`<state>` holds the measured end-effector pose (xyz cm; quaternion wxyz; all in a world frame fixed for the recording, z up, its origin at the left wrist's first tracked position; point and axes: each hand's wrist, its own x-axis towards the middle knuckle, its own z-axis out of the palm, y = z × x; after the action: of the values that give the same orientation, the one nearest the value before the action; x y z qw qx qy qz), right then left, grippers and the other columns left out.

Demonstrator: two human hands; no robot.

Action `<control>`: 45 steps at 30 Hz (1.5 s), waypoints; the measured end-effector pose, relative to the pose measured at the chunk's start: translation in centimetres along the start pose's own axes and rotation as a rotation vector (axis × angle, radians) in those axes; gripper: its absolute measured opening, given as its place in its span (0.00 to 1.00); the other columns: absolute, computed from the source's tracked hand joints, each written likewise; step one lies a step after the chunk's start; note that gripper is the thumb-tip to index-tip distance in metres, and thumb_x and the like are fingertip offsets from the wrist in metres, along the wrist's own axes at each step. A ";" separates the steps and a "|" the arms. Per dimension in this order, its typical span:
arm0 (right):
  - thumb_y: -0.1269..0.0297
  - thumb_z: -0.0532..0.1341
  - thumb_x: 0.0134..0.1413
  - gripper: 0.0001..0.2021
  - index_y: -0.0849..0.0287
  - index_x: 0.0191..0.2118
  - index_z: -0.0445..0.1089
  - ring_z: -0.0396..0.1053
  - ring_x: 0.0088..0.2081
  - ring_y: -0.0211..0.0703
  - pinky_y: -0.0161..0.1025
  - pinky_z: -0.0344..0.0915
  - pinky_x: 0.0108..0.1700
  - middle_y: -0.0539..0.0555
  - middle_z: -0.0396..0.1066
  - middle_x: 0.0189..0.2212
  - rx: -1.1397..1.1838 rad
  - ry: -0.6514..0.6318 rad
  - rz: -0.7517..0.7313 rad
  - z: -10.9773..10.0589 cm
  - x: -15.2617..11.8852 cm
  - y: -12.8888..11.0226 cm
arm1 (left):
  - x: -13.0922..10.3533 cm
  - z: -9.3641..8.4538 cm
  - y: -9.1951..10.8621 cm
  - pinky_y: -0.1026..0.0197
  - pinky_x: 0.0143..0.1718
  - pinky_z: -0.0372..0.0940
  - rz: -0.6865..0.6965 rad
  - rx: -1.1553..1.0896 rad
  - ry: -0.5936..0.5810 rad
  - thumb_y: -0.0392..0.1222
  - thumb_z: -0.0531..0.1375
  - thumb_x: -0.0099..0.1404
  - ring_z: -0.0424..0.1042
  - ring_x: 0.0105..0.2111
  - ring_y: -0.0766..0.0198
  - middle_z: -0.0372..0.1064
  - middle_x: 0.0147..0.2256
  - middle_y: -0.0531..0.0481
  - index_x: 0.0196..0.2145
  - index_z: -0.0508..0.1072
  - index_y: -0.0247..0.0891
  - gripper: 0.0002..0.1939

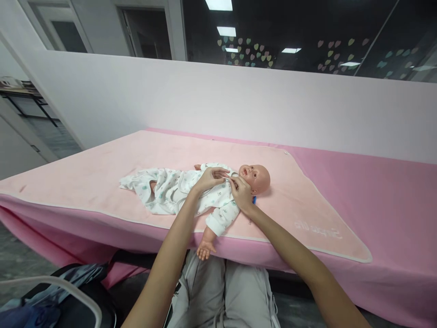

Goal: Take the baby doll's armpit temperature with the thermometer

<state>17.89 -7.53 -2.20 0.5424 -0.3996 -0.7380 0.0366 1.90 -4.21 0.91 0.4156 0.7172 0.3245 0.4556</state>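
Lying face up, lengthwise across the person's front: 1 bald, tan plastic baby doll (261, 178), dressed in 1 white cloth garment with small green prints (167, 187). Long axis: left to right, roughly along the near edge; head to the right, foot end to the left. Location: straight ahead, on 1 pale peach cloth mat with white edging (307, 205), spread over 1 pink cloth cover (385, 200). 1 doll arm reaches toward the person, its hand past the mat's near edge.

Right hand (241, 190): nearer the head, beside the chin; fingertips pinched together on the garment's neckline. Left hand (212, 178): over the chest, fingers curled toward the same neckline; cannot tell whether it grips. Spacing: the 2 hands nearly meet, forearms converging from the near side, uncrossed.

Also present: 1 small blue item (254, 200), by the right wrist, partly hidden, kind unclear.
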 end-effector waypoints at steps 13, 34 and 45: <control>0.66 0.51 0.59 0.08 0.58 0.34 0.66 0.68 0.33 0.40 0.36 0.64 0.38 0.53 0.70 0.31 0.026 -0.001 0.028 0.4 -0.2 0.5 | -0.1 0.7 0.7 0.63 0.36 0.62 0.017 0.014 -0.027 0.34 0.57 0.51 0.69 0.33 0.64 0.69 0.29 0.51 0.38 0.73 0.35 0.14; 0.75 0.49 0.52 0.16 0.57 0.41 0.71 0.69 0.43 0.42 0.38 0.68 0.45 0.55 0.71 0.42 -0.066 -0.090 -0.207 -0.3 -0.4 -0.2 | -4.7 -3.1 1.0 0.61 0.43 0.63 0.022 0.393 0.213 0.46 0.56 0.59 0.70 0.39 0.60 0.75 0.36 0.48 0.33 0.77 0.38 0.12; 0.71 0.54 0.52 0.09 0.57 0.36 0.70 0.69 0.33 0.40 0.33 0.60 0.31 0.54 0.71 0.33 -0.179 -0.252 -0.262 2.3 1.2 -2.6 | -6.0 -3.2 0.9 0.56 0.50 0.62 0.085 0.341 0.108 0.43 0.65 0.50 0.70 0.44 0.58 0.73 0.40 0.45 0.37 0.77 0.38 0.14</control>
<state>14.45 -7.61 -0.92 0.4081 -0.3389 -0.8462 -0.0503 -3.26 -8.70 0.17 0.2502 0.7650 0.3881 0.4490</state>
